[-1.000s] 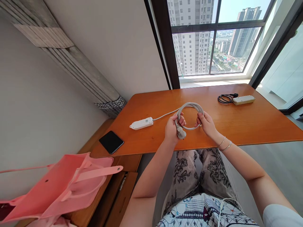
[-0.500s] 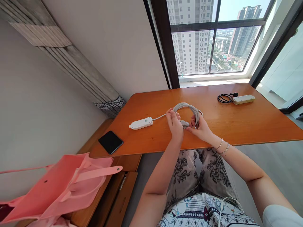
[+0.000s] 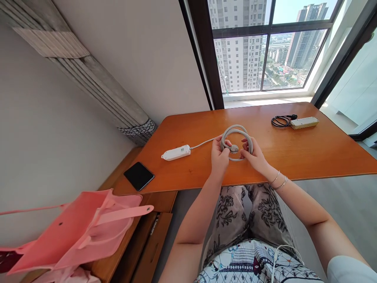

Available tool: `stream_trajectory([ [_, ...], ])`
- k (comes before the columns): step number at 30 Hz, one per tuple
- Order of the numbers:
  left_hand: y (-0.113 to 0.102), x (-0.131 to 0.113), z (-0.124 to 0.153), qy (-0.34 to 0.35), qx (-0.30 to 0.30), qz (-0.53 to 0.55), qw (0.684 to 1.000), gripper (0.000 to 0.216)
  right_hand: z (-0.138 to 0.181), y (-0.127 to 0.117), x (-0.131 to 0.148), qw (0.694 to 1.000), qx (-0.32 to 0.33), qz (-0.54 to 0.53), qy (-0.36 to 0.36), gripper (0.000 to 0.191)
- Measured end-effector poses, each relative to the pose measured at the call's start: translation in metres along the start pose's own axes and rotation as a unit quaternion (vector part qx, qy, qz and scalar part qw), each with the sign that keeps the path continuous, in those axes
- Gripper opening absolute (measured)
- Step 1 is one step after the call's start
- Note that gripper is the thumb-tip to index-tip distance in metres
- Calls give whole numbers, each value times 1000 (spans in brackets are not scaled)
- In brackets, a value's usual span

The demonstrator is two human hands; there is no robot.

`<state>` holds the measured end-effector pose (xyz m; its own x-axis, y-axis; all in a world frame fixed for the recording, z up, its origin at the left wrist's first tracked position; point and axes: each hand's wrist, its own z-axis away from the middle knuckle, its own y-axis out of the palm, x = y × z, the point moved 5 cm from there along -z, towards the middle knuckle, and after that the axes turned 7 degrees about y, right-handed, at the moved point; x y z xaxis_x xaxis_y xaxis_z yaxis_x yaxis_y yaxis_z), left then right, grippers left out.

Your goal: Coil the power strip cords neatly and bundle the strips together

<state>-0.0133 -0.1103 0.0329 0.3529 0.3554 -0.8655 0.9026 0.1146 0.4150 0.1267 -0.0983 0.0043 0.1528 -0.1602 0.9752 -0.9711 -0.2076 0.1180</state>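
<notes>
Right now, the coil: a gray cord (image 3: pixel 235 126) looped into a loose ring, up off the bench (image 3: pixel 297 153) or just over it, hard to tell which, right of center in the frame!
Left grip: the left hand (image 3: pixel 219 155) has its fingers wrapped around the ring's left side, a narrow, firm hold on the strands.
Right grip: the right hand (image 3: pixel 255 156) takes the opposite side, strands between thumb and curled fingers; thin bracelets (image 3: pixel 279 181) circle that wrist.
Plug: the gray plug (image 3: pixel 234 148) sits inside the ring, right beside the left fingertips; whether they pinch it, I cannot tell.
White strip: a white power strip (image 3: pixel 176 153) lies near the middle of the frame, tied to the ring by a stretch of cord running up to the right.
Tablet: a dark-screened device (image 3: pixel 139 176) rests at the bench's left end, lower left of center.
Upper-right pair: a black cord (image 3: pixel 280 121), coiled, lies against a pale power strip (image 3: pixel 304 122) on the far side.
Bag: a pink bag (image 3: pixel 76 232) fills the lower left.
Backdrop: a gray curtain (image 3: pixel 103 90) slants through the upper left, a window (image 3: pixel 240 65) glows upper right, towers beyond.
</notes>
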Motion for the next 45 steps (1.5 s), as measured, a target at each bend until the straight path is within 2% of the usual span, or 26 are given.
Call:
stream_trajectory([
  [2, -3, 5, -3, -19, -23, 4, 1000, 36, 1, 1, 0, 1000, 13, 13, 9, 52],
  [4, -3, 9, -4, -55, -9, 15, 998, 35, -1, -1, -1, 999, 13, 32, 19, 61],
  [7, -2, 11, -4, -90, 19, 34, 995, 34, -7, -5, -6, 999, 28, 27, 37, 55],
  [9, -3, 12, -4, -90, 15, 31, 995, 32, -10, -6, -9, 998, 50, 17, 42, 57],
  [13, -4, 13, -4, -76, -13, 12, 997, 30, -11, -5, -10, 997, 63, 23, 39, 76],
  [19, -3, 14, -3, -84, -23, 14, 996, 25, -9, -1, -10, 996, 59, -3, 70, 63],
  [30, -2, 18, 2, -61, -87, 57, 993, 19, -9, -1, -13, 990, 93, -18, 105, 58],
  [39, 2, 15, 5, -92, -66, 89, 990, 18, -9, -5, -10, 990, 87, -30, 107, 57],
  [45, 1, 15, 8, -87, -80, 99, 988, 17, -11, -4, -8, 983, 135, -5, 125, 50],
])
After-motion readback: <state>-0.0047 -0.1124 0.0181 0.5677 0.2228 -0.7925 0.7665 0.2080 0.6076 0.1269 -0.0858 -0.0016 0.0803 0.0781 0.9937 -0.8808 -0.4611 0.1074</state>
